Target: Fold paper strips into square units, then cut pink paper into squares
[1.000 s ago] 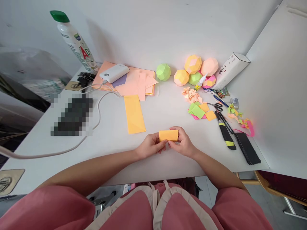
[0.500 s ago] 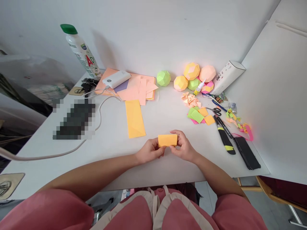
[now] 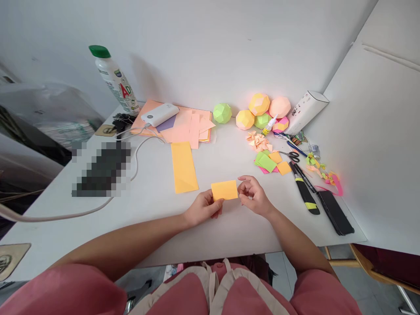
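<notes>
Between thumb and fingers, my left hand grips the lower left corner of a small orange-yellow piece of paper. Just off the paper's right edge is my right hand, its fingers curled and apart with nothing visible in them. A longer orange-yellow paper strip lies flat on the table beyond my left hand. Small green paper pieces and orange paper squares are piled farther off to the right.
Scissors, a utility knife and a black case lie at the right. Faceted paper balls stand against the wall. At the left are a white power bank, its cable and a bottle.
My right hand has let go of the orange-yellow paper and moved slightly right. The paper, still in my left hand, now shows a taller face and sits a little to the left.
</notes>
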`<move>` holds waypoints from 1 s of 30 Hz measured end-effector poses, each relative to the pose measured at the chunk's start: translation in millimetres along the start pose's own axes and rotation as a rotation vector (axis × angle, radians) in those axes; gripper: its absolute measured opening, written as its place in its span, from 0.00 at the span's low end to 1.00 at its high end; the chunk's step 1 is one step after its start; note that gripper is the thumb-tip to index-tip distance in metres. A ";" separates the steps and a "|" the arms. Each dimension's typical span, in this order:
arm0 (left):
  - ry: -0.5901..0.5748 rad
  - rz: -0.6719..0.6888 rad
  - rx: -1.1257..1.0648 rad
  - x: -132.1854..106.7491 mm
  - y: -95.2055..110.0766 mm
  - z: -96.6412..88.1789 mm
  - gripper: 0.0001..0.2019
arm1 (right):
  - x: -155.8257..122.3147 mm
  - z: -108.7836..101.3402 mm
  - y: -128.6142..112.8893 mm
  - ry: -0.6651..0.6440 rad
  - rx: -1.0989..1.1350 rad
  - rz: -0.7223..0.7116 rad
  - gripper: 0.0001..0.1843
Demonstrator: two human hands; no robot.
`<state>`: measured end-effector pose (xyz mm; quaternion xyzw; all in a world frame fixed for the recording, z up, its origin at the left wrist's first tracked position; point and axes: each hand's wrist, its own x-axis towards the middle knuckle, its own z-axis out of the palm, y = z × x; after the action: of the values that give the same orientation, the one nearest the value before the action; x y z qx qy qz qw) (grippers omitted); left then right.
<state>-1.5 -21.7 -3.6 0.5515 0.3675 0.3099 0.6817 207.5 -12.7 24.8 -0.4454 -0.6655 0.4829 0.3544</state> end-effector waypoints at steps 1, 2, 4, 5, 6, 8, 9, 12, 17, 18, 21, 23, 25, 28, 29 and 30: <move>-0.003 -0.001 -0.004 0.1 0.4 -0.1 0.18 | 0.4 0.6 1.5 0.002 0.032 -0.007 0.23; -0.006 0.000 -0.006 0.2 0.7 -0.2 0.18 | 0.7 1.5 2.9 -0.002 0.069 -0.009 0.21; -0.012 -0.002 -0.007 0.4 0.7 -0.6 0.18 | 0.6 4.5 4.8 -0.033 0.139 0.007 0.21; -0.019 -0.005 -0.003 0.4 0.3 -1.0 0.18 | 0.3 6.4 5.4 -0.049 0.160 0.022 0.21; -0.031 -0.006 0.003 0.4 -0.4 -1.4 0.17 | -0.2 8.4 5.6 -0.059 0.169 0.035 0.22; -0.057 -0.002 0.018 0.2 -2.0 -2.4 0.16 | -1.4 11.8 5.6 -0.059 0.160 0.047 0.21; -0.068 0.003 0.024 0.0 -2.7 -2.9 0.16 | -2.0 13.0 5.5 -0.053 0.152 0.047 0.21; -0.074 0.003 0.013 -0.5 -2.9 -3.8 0.16 | -2.8 13.6 5.1 -0.047 0.154 0.044 0.19; -0.060 -0.009 -0.067 -0.1 0.5 -3.0 0.18 | -2.0 9.4 5.7 -0.028 0.184 0.053 0.20; -0.055 -0.006 -0.076 -0.2 0.6 -2.8 0.18 | -1.7 8.7 5.9 -0.024 0.191 0.058 0.21; -0.024 0.033 -0.054 -1.9 -0.2 -2.8 0.15 | 0.5 6.7 6.1 0.003 0.209 0.070 0.21; 0.072 0.127 0.105 -4.1 -1.2 -3.3 0.12 | 4.2 3.5 6.0 0.078 0.224 0.070 0.22; 0.218 0.305 0.420 -5.9 -2.6 -3.7 0.08 | 9.9 -3.6 6.8 0.234 0.243 0.065 0.23; 0.436 0.508 0.981 -5.2 -7.2 -3.1 0.09 | 20.3 -23.8 12.6 0.572 0.234 0.057 0.26; 0.487 0.504 1.137 -4.1 -9.6 -2.7 0.14 | 23.3 -32.4 16.1 0.667 0.200 0.069 0.28; 0.517 0.463 1.262 -2.7 -12.3 -2.3 0.18 | 25.9 -41.1 20.2 0.742 0.155 0.099 0.29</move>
<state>-4.7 -25.2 -15.5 0.8130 0.4998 0.2958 0.0411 240.6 27.7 18.1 -0.5935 -0.4311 0.3545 0.5799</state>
